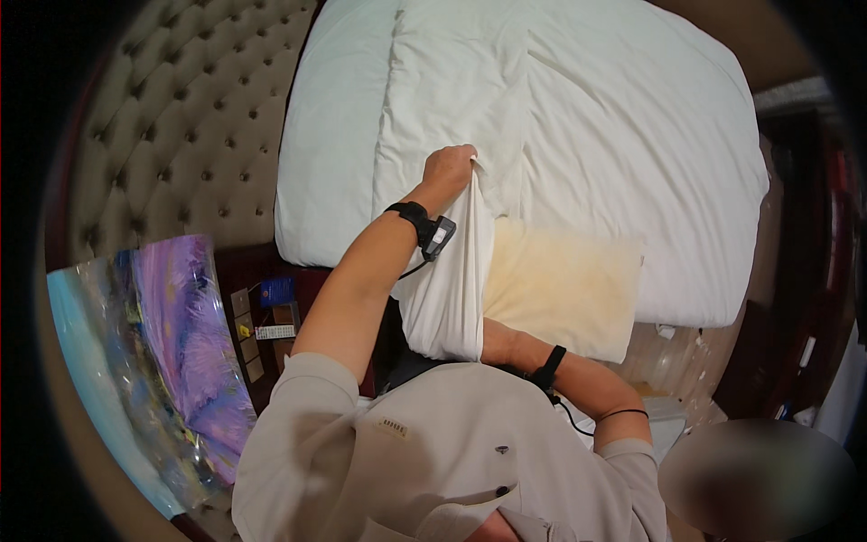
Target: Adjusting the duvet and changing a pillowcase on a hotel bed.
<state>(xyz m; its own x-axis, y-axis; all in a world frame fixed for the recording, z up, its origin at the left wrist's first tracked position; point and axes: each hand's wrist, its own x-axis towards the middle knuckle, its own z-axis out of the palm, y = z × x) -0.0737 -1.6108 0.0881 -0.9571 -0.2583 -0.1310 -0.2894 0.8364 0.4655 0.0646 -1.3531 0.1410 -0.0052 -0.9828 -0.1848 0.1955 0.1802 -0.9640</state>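
Observation:
My left hand [450, 167] grips the edge of a white pillowcase [447, 298] and holds it up over the near side of the bed. The cloth hangs from it in long folds. My right hand [499, 343] is low, against the case's right edge, with its fingers hidden behind or inside the cloth. What those fingers hold does not show. A yellow-stained pillow [565, 288] lies beside the case, its left end meeting the cloth. Whether that end is inside the case cannot be told.
Under the pillow, a white duvet [609, 135] covers the bed. A tufted headboard [196, 135] stands left. Before it are a purple and blue painting [196, 352] and a nightstand with a remote control [275, 331]. Bits of litter [665, 331] lie on the wooden floor at right.

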